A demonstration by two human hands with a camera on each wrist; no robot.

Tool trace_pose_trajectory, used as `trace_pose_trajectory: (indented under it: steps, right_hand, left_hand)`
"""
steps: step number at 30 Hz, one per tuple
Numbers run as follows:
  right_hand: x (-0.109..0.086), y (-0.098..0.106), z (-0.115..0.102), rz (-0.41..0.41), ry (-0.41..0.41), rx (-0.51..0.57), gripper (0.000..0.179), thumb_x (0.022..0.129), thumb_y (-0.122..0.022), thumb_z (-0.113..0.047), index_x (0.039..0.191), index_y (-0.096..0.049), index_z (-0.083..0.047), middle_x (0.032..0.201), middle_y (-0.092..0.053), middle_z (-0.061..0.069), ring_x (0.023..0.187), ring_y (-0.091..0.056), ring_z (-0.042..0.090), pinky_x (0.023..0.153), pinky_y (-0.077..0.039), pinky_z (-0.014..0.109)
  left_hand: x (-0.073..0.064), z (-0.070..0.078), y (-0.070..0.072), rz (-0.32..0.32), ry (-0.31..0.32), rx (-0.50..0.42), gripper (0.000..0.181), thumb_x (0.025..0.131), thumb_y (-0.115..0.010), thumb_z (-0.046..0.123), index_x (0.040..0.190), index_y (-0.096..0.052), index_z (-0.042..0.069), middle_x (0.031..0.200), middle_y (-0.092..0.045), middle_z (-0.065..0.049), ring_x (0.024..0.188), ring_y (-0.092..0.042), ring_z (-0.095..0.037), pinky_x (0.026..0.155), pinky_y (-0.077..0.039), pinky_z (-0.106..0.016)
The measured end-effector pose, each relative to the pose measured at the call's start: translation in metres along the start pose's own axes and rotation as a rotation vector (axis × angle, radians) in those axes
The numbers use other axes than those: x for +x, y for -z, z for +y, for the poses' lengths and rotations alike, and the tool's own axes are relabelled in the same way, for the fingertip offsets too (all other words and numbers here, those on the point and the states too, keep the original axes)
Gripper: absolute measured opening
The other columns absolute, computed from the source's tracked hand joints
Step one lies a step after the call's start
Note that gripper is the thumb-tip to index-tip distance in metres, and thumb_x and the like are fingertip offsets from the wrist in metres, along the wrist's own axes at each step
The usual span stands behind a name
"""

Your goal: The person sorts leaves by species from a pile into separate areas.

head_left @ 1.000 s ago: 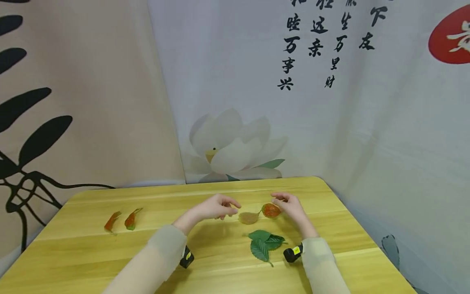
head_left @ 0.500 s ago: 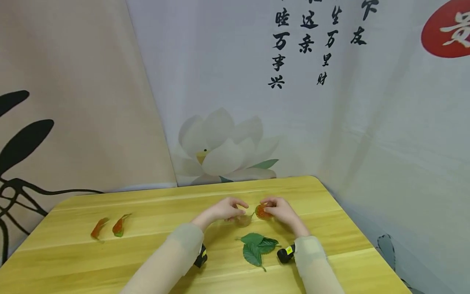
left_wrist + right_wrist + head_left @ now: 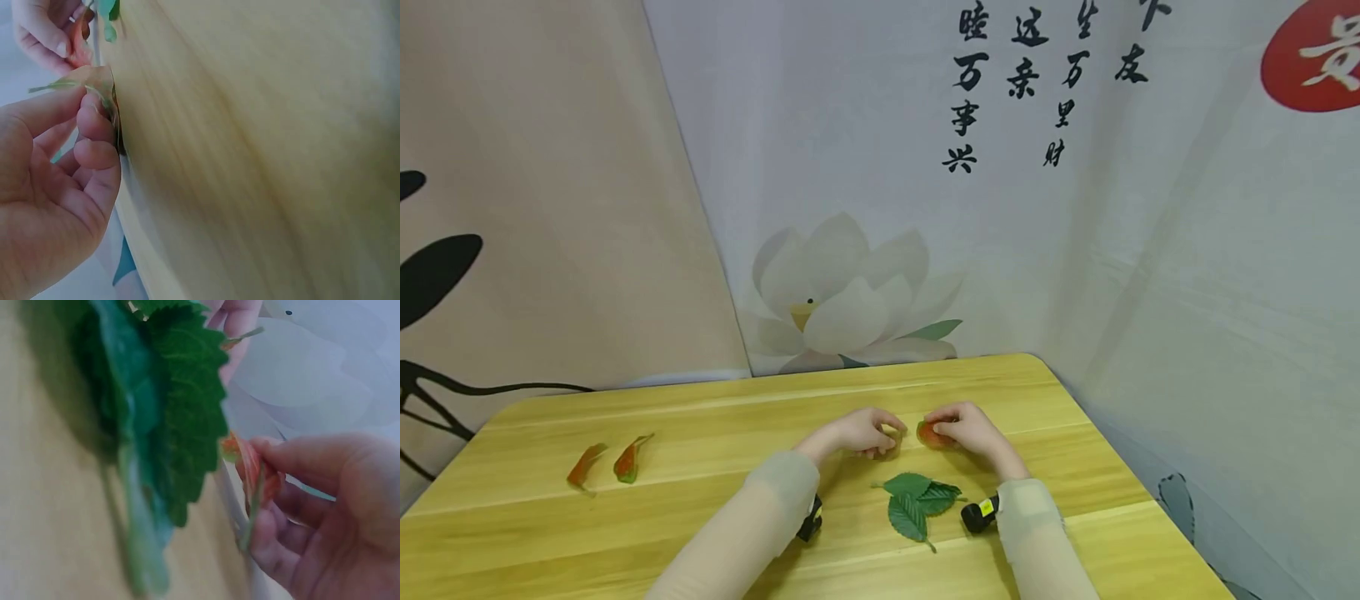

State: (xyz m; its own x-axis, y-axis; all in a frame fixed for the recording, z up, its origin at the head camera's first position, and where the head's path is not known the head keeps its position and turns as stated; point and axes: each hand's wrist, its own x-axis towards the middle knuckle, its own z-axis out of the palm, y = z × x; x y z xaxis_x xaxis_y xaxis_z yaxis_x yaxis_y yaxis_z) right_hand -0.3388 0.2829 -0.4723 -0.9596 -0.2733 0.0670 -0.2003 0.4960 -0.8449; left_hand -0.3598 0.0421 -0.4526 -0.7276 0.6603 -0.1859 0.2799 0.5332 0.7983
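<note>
Near the far edge of the table, my left hand [image 3: 861, 432] pinches a yellowish-brown leaf [image 3: 99, 77] between thumb and fingers; its thin stem sticks out past the thumb in the left wrist view. To its right, my right hand [image 3: 976, 432] pinches a red-orange leaf [image 3: 256, 470], which looks curled in the right wrist view. In the head view the fingers cover part of this red leaf [image 3: 927, 435]. The two hands are a short way apart. Several green leaves with toothed edges [image 3: 908, 515] lie overlapping on the table, nearer me than the hands.
Two curled reddish leaves, one narrow [image 3: 584, 468] and one with a green end [image 3: 627, 462], lie apart on the left of the wooden table [image 3: 715, 500]. A printed cloth backdrop [image 3: 850, 167] hangs behind the far edge. Each wrist wears a small black camera [image 3: 979, 515].
My left hand has moved right to the yellowish leaf and now pinches it. My right hand has come down onto the red-orange leaf and taken hold of it. The head view has turned slightly right.
</note>
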Motion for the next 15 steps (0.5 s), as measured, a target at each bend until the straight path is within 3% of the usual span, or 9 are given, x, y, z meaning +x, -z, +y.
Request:
trace_pose_trajectory:
  steps: [4, 8, 15]
  right_hand:
    - [-0.001, 0.002, 0.002, -0.046, -0.04, 0.089, 0.025, 0.095, -0.057, -0.004, 0.116, -0.067, 0.006, 0.097, -0.067, 0.013, 0.056, -0.049, 0.015, 0.052, -0.046, 0.027]
    - [-0.001, 0.004, 0.01, -0.073, -0.059, 0.136, 0.03, 0.095, -0.059, -0.008, 0.12, -0.065, 0.007, 0.099, -0.067, 0.013, 0.062, -0.054, 0.014, 0.055, -0.05, 0.026]
    - [-0.003, 0.012, 0.021, -0.147, -0.084, 0.256, 0.038, 0.091, -0.059, -0.002, 0.128, -0.059, 0.007, 0.125, -0.06, 0.021, 0.061, -0.056, 0.014, 0.06, -0.051, 0.027]
  left_hand:
    - [0.001, 0.0, 0.0, -0.012, 0.002, 0.022, 0.033, 0.097, -0.057, 0.007, 0.129, -0.062, 0.008, 0.066, -0.058, -0.003, 0.047, -0.043, -0.013, 0.044, -0.035, -0.025]
    - [0.0, 0.001, -0.001, -0.013, 0.002, 0.031, 0.031, 0.096, -0.059, 0.007, 0.126, -0.063, 0.005, 0.068, -0.058, -0.003, 0.049, -0.045, -0.013, 0.045, -0.038, -0.025]
    - [0.0, 0.002, 0.0, -0.006, 0.011, 0.02, 0.027, 0.095, -0.059, 0.006, 0.121, -0.064, 0.004, 0.071, -0.059, -0.004, 0.052, -0.049, -0.014, 0.046, -0.04, -0.025]
